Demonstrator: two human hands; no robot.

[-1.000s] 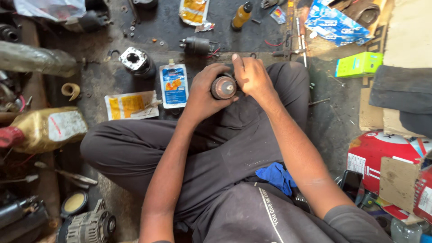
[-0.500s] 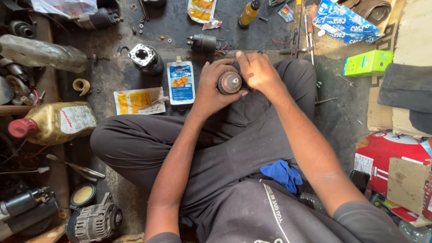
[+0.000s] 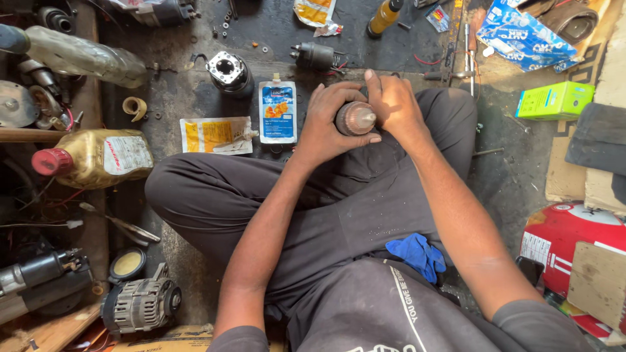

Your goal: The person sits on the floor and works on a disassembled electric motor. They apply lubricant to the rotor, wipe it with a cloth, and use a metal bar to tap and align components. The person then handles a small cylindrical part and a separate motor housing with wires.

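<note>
Head view: we sit cross-legged on workshop floor (image 3: 195, 98). Our left hand (image 3: 329, 124) cups round copper-coloured motor part (image 3: 356, 118) above our lap, fingers clamped around it. Our right hand (image 3: 391, 101) touches same part from right side, fingers closed against it. Blue-white pouch (image 3: 278, 111) lies on floor just beside left hand. Blue cloth (image 3: 416, 254) rests on our lap. Alternator (image 3: 141, 304) sits well apart, lower left.

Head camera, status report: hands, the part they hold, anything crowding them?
Left hand and right hand both gripping the round metal part over the lap. Blue pouch lies on the floor just left of the hands. Nothing blocking.
</note>
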